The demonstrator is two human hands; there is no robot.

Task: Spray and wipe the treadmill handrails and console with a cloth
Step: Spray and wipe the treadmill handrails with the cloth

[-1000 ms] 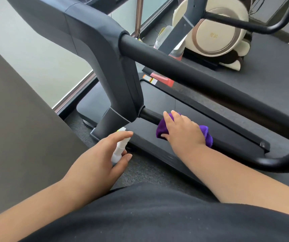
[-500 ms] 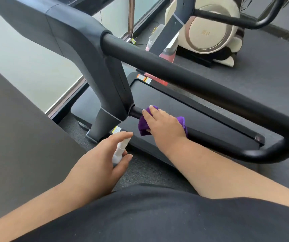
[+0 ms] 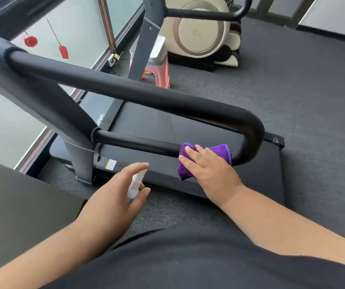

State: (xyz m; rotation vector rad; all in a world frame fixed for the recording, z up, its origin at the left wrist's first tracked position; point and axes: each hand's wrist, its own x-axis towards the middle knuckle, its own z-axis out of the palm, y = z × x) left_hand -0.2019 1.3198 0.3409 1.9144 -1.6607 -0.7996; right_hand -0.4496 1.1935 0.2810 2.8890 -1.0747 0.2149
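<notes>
The treadmill's thick black upper handrail (image 3: 146,94) curves round at the right and joins a thinner lower rail (image 3: 136,141), which runs back to the grey upright (image 3: 63,113). My right hand (image 3: 211,170) holds a purple cloth (image 3: 183,174) against the lower rail, just left of the bend, with its fingers laid over the cloth. My left hand (image 3: 113,197) grips a small white spray bottle (image 3: 136,182) below the rail. Its forefinger reaches over the nozzle, which points toward the deck. The console is out of view.
The black treadmill deck (image 3: 209,126) lies under the rails on dark carpet. A pink stool (image 3: 159,74) and a cream machine (image 3: 200,32) stand behind, beside another black frame (image 3: 198,13). A window (image 3: 77,28) with red ornaments (image 3: 30,41) is at the left.
My right hand has slid the cloth along the lower rail, from the upright end to near the right bend. My left hand still holds the bottle. The view has swung right.
</notes>
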